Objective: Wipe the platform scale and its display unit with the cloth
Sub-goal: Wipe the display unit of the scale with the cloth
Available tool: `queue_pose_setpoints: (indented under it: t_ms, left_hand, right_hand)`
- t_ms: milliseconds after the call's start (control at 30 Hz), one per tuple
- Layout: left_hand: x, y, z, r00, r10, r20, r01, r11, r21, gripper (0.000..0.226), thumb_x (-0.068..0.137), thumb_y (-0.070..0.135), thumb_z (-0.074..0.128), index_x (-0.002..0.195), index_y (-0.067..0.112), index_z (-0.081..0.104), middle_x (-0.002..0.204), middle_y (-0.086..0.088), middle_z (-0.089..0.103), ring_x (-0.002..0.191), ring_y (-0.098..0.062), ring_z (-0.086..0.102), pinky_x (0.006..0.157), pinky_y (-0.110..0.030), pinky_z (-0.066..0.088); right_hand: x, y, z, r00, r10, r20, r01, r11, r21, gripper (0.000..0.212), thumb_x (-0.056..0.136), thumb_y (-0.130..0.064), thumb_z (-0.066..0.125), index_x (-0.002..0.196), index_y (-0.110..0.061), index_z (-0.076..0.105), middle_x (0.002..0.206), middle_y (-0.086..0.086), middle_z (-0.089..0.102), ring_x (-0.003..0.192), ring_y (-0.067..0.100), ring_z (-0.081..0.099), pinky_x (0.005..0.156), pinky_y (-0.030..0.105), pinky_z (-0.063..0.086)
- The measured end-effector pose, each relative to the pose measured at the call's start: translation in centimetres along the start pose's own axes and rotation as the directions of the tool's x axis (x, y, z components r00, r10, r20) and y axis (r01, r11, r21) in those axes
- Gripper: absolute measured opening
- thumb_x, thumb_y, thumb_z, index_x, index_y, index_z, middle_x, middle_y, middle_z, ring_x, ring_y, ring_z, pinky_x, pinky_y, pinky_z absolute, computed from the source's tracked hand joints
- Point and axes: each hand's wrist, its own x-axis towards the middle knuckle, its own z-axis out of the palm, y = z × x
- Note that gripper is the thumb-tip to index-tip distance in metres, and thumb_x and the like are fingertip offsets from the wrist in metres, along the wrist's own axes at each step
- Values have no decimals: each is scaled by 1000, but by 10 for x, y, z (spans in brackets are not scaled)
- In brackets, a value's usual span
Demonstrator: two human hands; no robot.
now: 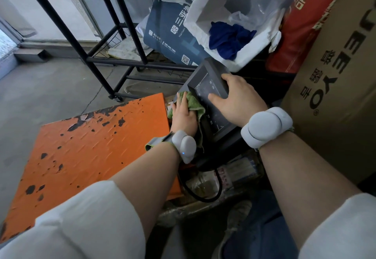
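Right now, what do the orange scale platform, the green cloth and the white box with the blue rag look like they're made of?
Orange platform: probably painted metal; the orange coat is chipped to dark patches.
Green cloth: soft, nubby fabric, likely terry or microfibre, bunched under the left hand.
White box: looks like foam, with thick matte white walls.
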Motion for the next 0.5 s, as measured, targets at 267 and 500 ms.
queue_pose_setpoints:
  t_ms: [267,500]
  left_hand:
    - [11,10,-5,1000,-6,-12,7,994,112,60,97,8,30,151,25,11,160,5,-6,147,-31,-6,118,-39,6]
    - [-17,-3,9,997,78,-11,-76,988,135,62,96,13,35,150,27,10,159,6,-8,147,-23,-10,119,-48,7]
  right_hand:
    - [0,0,0,1000,5,-5,-5,1000,14,67,86,-43,55,143,-17,32,149,3,34,136,26,35,109,47,33]
    - [-1,-2,-1,1000,11,-5,-11,1000,21,67,86,-43,55,143,-18,32,149,3,34,136,26,34,110,46,32]
